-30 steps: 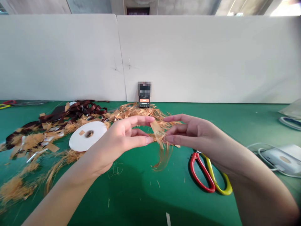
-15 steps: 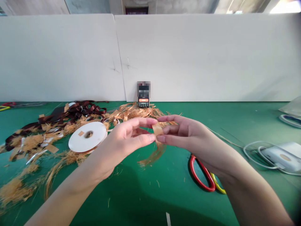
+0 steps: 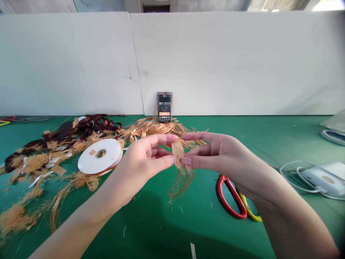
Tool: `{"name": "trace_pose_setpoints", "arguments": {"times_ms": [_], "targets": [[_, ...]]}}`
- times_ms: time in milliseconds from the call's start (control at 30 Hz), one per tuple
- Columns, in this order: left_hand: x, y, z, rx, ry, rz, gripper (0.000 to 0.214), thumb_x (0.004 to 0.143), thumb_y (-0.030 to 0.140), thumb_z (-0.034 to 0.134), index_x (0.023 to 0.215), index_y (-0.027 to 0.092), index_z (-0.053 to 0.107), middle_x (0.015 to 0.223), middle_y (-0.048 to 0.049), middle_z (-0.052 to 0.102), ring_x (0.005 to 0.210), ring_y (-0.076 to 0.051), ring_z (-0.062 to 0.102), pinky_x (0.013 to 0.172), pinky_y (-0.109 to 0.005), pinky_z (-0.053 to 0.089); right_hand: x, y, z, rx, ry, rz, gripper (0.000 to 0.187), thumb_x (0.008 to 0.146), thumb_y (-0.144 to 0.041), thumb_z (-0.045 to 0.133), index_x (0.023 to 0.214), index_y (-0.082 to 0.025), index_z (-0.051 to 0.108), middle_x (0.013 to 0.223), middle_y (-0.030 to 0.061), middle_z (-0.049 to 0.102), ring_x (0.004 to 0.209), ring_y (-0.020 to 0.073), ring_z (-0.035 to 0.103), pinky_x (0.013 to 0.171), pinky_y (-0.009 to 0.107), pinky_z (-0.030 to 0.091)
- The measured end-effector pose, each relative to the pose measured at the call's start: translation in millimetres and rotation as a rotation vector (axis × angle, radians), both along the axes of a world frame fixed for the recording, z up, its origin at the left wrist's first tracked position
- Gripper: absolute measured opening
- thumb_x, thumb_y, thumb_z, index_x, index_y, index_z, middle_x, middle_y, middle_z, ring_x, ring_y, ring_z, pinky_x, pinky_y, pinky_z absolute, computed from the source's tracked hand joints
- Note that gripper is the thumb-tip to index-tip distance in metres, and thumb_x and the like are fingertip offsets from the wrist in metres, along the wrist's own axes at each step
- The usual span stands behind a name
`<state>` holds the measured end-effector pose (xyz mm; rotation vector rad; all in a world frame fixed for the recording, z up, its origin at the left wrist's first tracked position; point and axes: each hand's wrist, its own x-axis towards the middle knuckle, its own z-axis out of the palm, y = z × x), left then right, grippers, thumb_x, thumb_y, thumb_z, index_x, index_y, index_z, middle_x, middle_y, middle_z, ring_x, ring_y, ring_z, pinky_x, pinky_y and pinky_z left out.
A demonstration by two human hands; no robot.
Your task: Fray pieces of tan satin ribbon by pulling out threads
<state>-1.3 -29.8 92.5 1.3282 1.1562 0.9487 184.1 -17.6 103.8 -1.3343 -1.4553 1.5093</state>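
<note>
A short piece of tan ribbon (image 3: 177,149) is held up between my two hands, its lower end frayed into loose strands (image 3: 183,181) that hang down. My left hand (image 3: 147,156) pinches the ribbon's left edge between thumb and fingers. At the lower right edge, the thumb and a bent finger of my right hand (image 3: 215,151) close on the ribbon where the strands begin; its index finger is stretched out above, near the top corner. Below my right wrist lie scissors with red and yellow handles (image 3: 231,198), their blades hidden.
A white ribbon spool (image 3: 94,162) lies at left among frayed tan fibres (image 3: 16,219) and dark brown ribbon (image 3: 107,124). A phone (image 3: 164,108) leans on the white panel (image 3: 229,64) behind tan strands. A white device with cable (image 3: 323,178) sits right on the green table (image 3: 151,223).
The ribbon has shifted slightly left and shows more of its flat face. Its hanging strands have swung right and spread. My right fingertips have moved slightly apart.
</note>
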Motion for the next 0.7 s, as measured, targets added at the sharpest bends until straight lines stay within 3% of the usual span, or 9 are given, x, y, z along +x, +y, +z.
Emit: {"name": "trace_pose_setpoints", "arguments": {"times_ms": [300, 433, 700], "targets": [[1.8, -1.1, 2.3, -0.005, -0.056, 0.013, 0.038, 0.076, 0.025, 0.064, 0.113, 0.018, 0.062, 0.111, -0.0076, 0.068, 0.099, -0.022, 0.063, 0.083, -0.033, 0.051, -1.1, -1.3, 1.4, 0.002, 0.03, 0.012, 0.052, 0.067, -0.025, 0.075, 0.116, -0.024, 0.06, 0.076, 0.0006, 0.073, 0.084, 0.0224, 0.07, 0.085, 0.041, 0.05], [3.7, -2.2, 1.3, -0.012, -0.07, 0.037, 0.047, 0.072, 0.029, 0.071, 0.116, 0.019, 0.06, 0.116, -0.0086, 0.065, 0.1, -0.023, 0.063, 0.081, -0.034, 0.052, -4.2, -2.3, 0.4, -0.004, 0.058, 0.005, 0.057, 0.065, -0.023, 0.077, 0.118, -0.019, 0.057, 0.079, 0.0022, 0.072, 0.086, 0.0219, 0.068, 0.084, 0.04, 0.05], [2.0, 0.1, -1.1, 0.001, -0.071, 0.084, 0.047, 0.073, 0.026, 0.069, 0.119, 0.019, 0.06, 0.095, -0.0058, 0.07, 0.094, -0.021, 0.064, 0.079, -0.032, 0.052, -5.8, -1.4, 0.0, -0.002, 0.041, -0.003, 0.054, 0.07, -0.022, 0.07, 0.121, -0.019, 0.053, 0.085, 0.0031, 0.07, 0.091, 0.0212, 0.065, 0.085, 0.037, 0.048]]}}
